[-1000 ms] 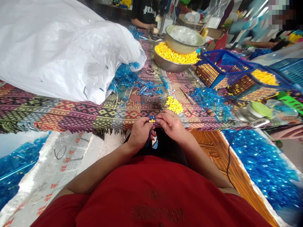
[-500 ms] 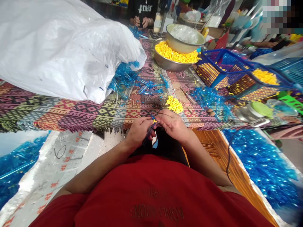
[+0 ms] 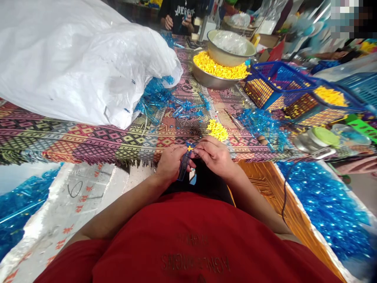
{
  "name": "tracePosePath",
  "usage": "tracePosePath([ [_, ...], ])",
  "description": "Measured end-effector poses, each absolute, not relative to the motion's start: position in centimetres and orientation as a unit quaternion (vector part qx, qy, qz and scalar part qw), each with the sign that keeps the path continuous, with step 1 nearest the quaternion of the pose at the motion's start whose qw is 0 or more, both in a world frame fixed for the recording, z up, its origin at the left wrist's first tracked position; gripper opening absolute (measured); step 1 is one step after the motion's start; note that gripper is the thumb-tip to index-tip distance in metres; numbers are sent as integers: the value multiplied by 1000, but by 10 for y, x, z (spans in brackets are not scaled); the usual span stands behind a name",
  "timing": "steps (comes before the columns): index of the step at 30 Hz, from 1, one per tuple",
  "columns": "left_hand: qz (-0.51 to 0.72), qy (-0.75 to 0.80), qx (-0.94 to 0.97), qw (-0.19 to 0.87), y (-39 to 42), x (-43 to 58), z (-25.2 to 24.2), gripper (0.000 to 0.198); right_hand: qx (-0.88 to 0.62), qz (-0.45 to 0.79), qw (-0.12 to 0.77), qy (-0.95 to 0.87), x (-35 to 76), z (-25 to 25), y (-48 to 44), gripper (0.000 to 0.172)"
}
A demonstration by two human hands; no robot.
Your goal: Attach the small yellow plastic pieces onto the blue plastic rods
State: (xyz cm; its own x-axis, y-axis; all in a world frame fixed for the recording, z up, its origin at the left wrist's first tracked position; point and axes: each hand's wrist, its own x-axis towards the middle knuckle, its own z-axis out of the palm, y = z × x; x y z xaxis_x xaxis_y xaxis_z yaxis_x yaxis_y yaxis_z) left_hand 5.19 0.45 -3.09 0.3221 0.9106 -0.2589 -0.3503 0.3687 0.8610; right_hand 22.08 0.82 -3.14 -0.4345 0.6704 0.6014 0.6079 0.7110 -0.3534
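Note:
My left hand (image 3: pixel 170 164) is closed round a translucent blue plastic piece (image 3: pixel 184 167), long and narrow, held over my lap at the table's front edge. A small yellow cross-shaped part (image 3: pixel 189 149) sits at the piece's upper end. From the other side my right hand (image 3: pixel 216 155) comes in with its fingers pinched close to the yellow part; whatever lies between those fingertips is too small to make out. Just beyond my right hand, a little pile of yellow parts (image 3: pixel 217 130) lies on the patterned cloth (image 3: pixel 165 135).
A big white bag (image 3: pixel 73 67) spills blue plastic pieces (image 3: pixel 159 98) at the left. A screwdriver-like tool (image 3: pixel 234 119) lies near more blue pieces (image 3: pixel 265 125). Farther back stand a metal bowl (image 3: pixel 210 81) of yellow parts and blue baskets (image 3: pixel 279 74). Another person's hands (image 3: pixel 187 23) show opposite.
The blue piece has turned in my left hand, so more of its length and the yellow cross show. The person opposite has raised their hands, one now with something blue.

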Motion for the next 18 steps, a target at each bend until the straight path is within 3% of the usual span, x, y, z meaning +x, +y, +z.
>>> tracePosePath([
  [18, 456, 382, 328, 734, 0, 58, -34, 17, -412, -5, 323, -852, 216, -42, 4, 11],
])
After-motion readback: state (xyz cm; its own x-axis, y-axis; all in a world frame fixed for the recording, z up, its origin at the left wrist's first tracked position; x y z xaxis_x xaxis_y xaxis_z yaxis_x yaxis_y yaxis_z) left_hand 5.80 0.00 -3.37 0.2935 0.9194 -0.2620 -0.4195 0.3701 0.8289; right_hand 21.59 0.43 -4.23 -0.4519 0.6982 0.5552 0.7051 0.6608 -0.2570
